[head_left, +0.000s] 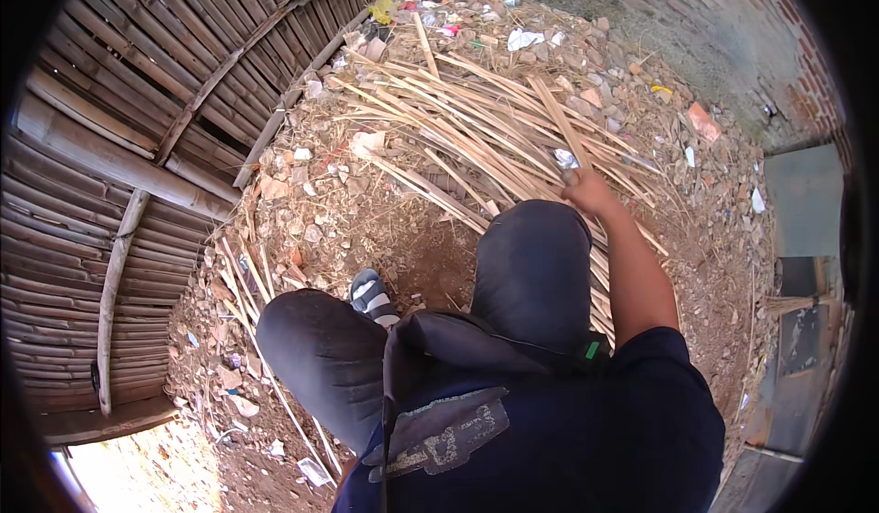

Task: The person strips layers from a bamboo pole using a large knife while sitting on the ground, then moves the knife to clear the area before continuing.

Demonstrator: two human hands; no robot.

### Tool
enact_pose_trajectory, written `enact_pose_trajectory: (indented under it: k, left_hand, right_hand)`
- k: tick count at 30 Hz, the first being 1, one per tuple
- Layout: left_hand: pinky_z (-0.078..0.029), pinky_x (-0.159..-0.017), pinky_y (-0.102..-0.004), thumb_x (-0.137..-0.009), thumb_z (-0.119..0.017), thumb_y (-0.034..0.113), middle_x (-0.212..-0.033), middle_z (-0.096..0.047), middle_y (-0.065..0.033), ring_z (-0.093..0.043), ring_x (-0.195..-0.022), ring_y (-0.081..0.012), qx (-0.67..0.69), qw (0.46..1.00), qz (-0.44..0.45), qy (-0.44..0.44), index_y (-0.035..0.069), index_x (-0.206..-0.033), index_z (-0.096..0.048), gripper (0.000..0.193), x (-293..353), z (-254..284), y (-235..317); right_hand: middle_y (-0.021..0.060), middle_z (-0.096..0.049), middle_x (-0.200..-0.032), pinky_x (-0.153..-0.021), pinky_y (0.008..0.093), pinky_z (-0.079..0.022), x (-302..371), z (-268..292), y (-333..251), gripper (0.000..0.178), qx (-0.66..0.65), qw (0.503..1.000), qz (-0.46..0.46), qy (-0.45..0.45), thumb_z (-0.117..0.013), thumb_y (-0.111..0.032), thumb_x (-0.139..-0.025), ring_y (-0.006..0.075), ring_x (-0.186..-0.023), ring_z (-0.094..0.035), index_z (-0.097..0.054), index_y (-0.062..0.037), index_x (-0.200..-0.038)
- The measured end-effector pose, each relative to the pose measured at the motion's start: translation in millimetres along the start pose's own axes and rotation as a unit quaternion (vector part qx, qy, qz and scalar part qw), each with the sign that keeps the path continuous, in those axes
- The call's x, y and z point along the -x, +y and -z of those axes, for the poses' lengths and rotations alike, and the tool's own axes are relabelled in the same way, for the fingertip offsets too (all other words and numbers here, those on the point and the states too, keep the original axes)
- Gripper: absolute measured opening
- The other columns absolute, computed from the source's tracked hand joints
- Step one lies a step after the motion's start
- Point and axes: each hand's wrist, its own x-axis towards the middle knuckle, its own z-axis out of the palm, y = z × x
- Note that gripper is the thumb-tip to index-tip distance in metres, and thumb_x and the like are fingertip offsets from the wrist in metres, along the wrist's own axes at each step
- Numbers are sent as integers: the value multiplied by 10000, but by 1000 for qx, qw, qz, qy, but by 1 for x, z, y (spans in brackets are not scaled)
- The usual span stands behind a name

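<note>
My right hand (591, 193) reaches forward past my right knee, its fingers closed at the near end of a broad, flat bamboo strip (555, 118). That strip slants away from me, over a pile of long, thin bamboo strips (458, 101) lying on the ground. Part of the grip is hidden by the back of the hand. Most strips in the pile run from the far left toward the near right, and some pass behind my right knee. My left hand does not show; my torso covers the area at lower left.
A bamboo-pole wall (110, 266) rises on the left, and a brick wall (714, 37) stands at the far right. Rubble and litter cover the ground around the pile. More thin strips (265, 348) lie beside my left knee. Grey panels (806, 202) lean at right.
</note>
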Motion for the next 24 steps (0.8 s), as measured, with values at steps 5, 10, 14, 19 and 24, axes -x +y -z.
enact_pose_trajectory:
  k: [5, 10, 14, 19, 24]
  left_hand:
    - [-566, -564, -347, -1059, -551, 337, -893, -686, -101, -673, -667, -201, 4, 998, -56, 32, 11, -999, -619, 338, 53, -16, 112]
    - [-565, -567, -346, -1059, -552, 334, -893, -686, -100, -672, -672, -199, -17, 994, -106, 29, 14, -999, -618, 333, 79, -37, 165]
    - [-564, -569, -345, -1058, -552, 332, -893, -685, -99, -671, -676, -198, -41, 992, -119, 20, 16, -999, -618, 329, 87, -51, 179]
    - [-563, -572, -344, -1058, -553, 330, -892, -685, -98, -670, -680, -196, -59, 992, -114, 11, 18, -999, -617, 323, 95, -75, 183]
    - [-562, -575, -343, -1057, -553, 327, -892, -684, -96, -669, -685, -195, -77, 991, -109, 4, 21, -999, -617, 318, 98, -89, 185]
  right_hand:
    - [310, -701, -1104, -965, 494, -511, 37, -113, 148, 534, -33, 995, -81, -39, -623, -481, -910, 449, -1093, -670, -723, 3, -1113]
    - [301, -705, -1057, -973, 504, -514, 56, -147, 156, 447, 9, 993, -92, -76, -604, -434, -907, 470, -1061, -664, -745, -66, -1117]
    - [227, -648, -1196, -988, 487, -532, 38, -153, 167, 446, 115, 985, -75, -102, -670, -437, -855, 409, -1131, -629, -748, -109, -1147]
    - [218, -593, -1333, -1060, 480, -491, 26, -142, 174, 435, 90, 993, -42, -66, -734, -376, -811, 400, -1266, -550, -756, -94, -1142]
    - [257, -571, -1338, -1059, 479, -489, 16, -151, 210, 413, 58, 994, -54, -73, -744, -333, -751, 425, -1230, -570, -765, -51, -1052]
